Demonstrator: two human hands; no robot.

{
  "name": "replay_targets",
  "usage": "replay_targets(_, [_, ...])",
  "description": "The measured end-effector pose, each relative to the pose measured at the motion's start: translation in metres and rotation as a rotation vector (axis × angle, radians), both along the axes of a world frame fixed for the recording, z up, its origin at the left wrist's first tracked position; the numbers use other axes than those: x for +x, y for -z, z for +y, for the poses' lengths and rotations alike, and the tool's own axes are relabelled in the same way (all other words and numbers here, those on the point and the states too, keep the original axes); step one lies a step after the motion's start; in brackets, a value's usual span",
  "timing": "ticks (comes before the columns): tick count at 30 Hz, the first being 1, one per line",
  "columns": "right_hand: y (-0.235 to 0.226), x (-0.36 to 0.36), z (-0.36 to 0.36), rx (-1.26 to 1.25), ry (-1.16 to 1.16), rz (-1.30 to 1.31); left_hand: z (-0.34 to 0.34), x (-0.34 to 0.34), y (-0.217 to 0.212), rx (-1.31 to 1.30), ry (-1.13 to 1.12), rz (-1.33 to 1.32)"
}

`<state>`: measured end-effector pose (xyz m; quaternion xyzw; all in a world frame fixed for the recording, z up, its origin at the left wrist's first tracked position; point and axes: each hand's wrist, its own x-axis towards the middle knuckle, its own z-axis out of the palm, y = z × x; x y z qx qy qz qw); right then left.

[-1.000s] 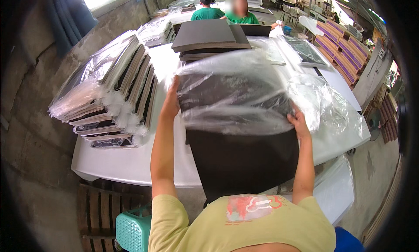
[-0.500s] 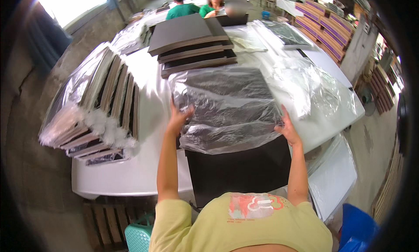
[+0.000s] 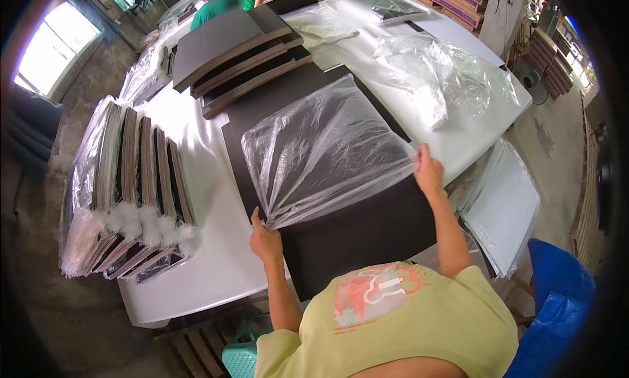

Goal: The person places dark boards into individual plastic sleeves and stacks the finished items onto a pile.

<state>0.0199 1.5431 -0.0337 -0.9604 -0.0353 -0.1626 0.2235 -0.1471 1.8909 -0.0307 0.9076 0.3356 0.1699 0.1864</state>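
A thin clear plastic bag (image 3: 327,149) lies spread over flat black boards (image 3: 354,244) in front of me, creased and drawn taut toward its near corners. My left hand (image 3: 266,239) is closed on the near left corner, where the film gathers into folds. At the right corner my right hand (image 3: 429,172) pinches the film between thumb and fingers. The boards show dark through the plastic and reach out past it toward my body. Just beyond the bag stands a stack of dark brown boards (image 3: 219,40) with brown edges.
Plastic-wrapped board packs (image 3: 141,175) stand in a row on the white table (image 3: 216,247) at left. Loose clear plastic (image 3: 452,76) lies at right. Below the right edge are wrapped white sheets (image 3: 504,207) and a blue tarp (image 3: 557,312). People in green (image 3: 216,11) are across the table.
The plastic has gone from loose and billowed to flatter and stretched. My hands have gone from spread at its sides to gripping its near corners. The view has shifted.
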Motion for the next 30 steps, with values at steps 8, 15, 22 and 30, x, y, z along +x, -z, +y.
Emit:
replay_targets(8, [0.003, -0.119, -0.039, 0.064, -0.021, 0.219, -0.025, -0.103, -0.007, 0.204, 0.178, -0.061])
replay_targets(15, [0.015, -0.147, -0.04, 0.136, 0.186, 0.141, -0.007, -0.13, 0.005, -0.144, 0.368, 0.104])
replay_targets(22, [0.002, -0.166, -0.035, 0.312, 0.273, -0.086, 0.006, -0.131, 0.046, -0.153, 0.575, -0.595])
replay_targets(30, [-0.009, -0.259, -0.112, 0.094, 0.507, -0.528, -0.076, -0.056, 0.048, -0.317, 0.901, -1.059])
